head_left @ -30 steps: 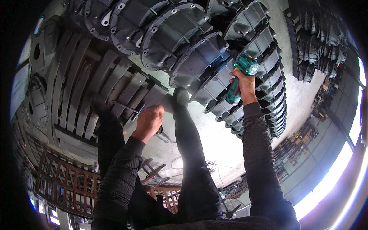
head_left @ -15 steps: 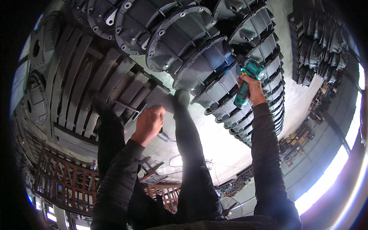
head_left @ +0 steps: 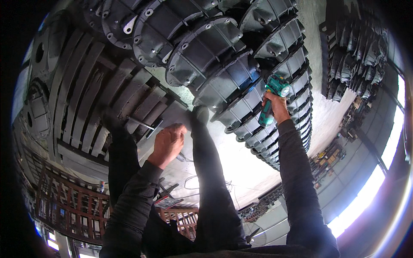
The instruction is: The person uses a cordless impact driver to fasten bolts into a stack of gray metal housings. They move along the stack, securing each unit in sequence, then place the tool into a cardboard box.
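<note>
Hands apart: right hand (head_left: pixel 275 104) stretched forward, clamped around green drill (head_left: pixel 278 87); left hand (head_left: pixel 169 143) curled, grip unclear.

No lettering readable — anywhere.

We see a cordless drill (head_left: pixel 278 87) in green and black; castings (head_left: pixel 206 49) dark grey, one tinged blue; a grey-brown slatted pallet (head_left: pixel 84 90); reddish-brown latticework (head_left: pixel 69 197); pale grey floor (head_left: pixel 254 178); black, finely ribbed sleeves (head_left: pixel 297 167).

Dark ribbed sleeves (head_left: pixel 297 165), black trousers (head_left: pixel 214 189), greyish shoe (head_left: pixel 201 115), bare hands (head_left: pixel 169 146)
</note>
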